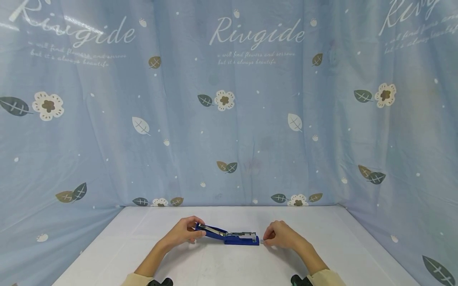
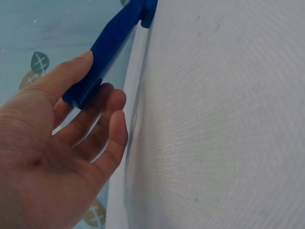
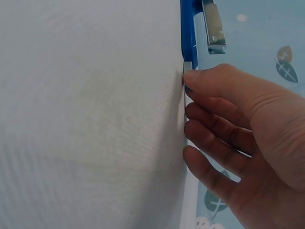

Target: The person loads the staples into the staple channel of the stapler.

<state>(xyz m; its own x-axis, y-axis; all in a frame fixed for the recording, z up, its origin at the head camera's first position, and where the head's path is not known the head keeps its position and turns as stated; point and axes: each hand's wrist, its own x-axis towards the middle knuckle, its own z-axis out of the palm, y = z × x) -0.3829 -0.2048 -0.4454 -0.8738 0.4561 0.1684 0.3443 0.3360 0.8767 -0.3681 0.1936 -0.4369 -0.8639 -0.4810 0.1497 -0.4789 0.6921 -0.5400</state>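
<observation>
A blue stapler lies on the white table, swung wide open, its metal staple channel bared. My left hand holds the free end of its raised top arm, thumb on one side and fingers on the other; the ring and little fingers are loosely bent. At the stapler's right end, my right hand pinches a small silvery strip between thumb and index finger, low against the tabletop. That strip looks like a row of staples, mostly hidden by the fingertips. Its exposed end points at the stapler's base.
The white tabletop runs back to a blue curtain printed with leaves and flowers, which also encloses both sides. Dark wrist straps show at the lower edge beside light sleeves.
</observation>
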